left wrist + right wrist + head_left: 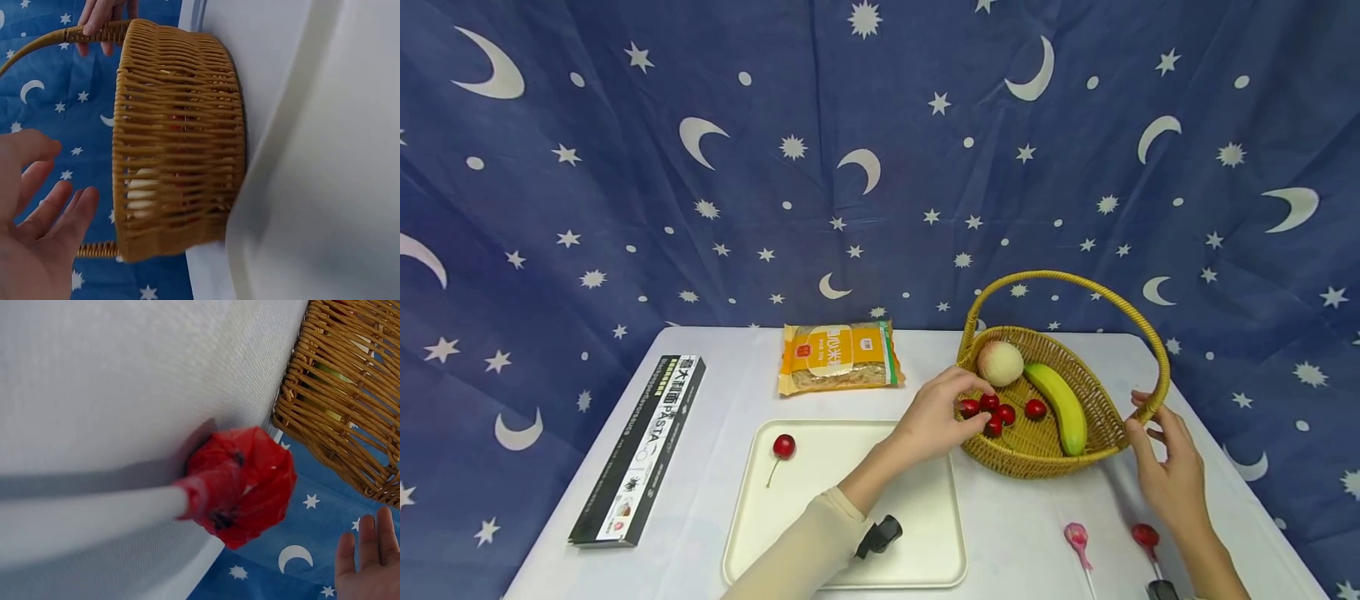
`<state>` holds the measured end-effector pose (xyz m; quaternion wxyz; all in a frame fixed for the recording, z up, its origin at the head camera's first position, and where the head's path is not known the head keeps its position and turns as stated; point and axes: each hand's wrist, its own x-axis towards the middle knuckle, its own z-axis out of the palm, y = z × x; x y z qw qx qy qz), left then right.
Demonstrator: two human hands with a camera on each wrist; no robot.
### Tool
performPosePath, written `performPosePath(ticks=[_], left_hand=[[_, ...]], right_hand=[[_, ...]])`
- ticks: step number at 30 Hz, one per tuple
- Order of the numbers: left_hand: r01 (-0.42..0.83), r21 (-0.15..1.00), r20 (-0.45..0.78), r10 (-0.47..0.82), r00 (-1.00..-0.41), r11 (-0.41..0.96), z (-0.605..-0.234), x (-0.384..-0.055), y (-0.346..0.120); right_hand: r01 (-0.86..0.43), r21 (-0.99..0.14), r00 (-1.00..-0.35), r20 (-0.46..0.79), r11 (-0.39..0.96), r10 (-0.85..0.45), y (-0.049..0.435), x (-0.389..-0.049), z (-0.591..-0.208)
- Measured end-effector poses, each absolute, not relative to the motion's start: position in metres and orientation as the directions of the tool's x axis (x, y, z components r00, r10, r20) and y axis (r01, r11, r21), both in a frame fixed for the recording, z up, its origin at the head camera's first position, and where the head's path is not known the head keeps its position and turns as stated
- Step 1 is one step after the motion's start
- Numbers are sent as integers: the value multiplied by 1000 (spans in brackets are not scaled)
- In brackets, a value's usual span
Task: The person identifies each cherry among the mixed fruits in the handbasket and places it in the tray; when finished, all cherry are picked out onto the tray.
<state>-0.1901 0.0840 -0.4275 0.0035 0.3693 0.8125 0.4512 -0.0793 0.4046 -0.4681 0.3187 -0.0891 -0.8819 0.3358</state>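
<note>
A wicker basket [1018,465] with a tall arched handle holds a peach [1000,363], a banana [1060,408] and several red cherries [1035,409]. My left hand [942,412] reaches over its left rim, overlapping the cherries in the head view. In the left wrist view, the same hand [44,219] has thumb and fingers apart beside the basket's rim, with nothing seen between them. On the right, my right hand [1172,467] grips the base of the basket's handle [1159,367]; the left wrist view shows its thumb and fingers on either side.
A cream tray [743,508] with one stemmed cherry [784,447] lies under my left forearm. Behind it is an orange noodle packet [838,358]; a black pasta box [638,450] lies left. A pink lollipop [1077,537] and a red lollipop [1146,537] lie near my right hand.
</note>
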Motion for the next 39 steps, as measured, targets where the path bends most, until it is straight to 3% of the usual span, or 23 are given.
performPosePath(ticks=[10,23,39], left_hand=[[566,741,287,592,-753,360,-429,-206,135],[443,658,29,567,-823,609,-435,-216,177],[576,466,-41,667,-744,672,-448,-216,196]], right_hand=[[-47,-633,-789,498,773,360,404,-79,-467],[-46,-622,-797,494,782,347,406,-75,-467],[-34,-639,-789,489,769,371,405,-75,-470]])
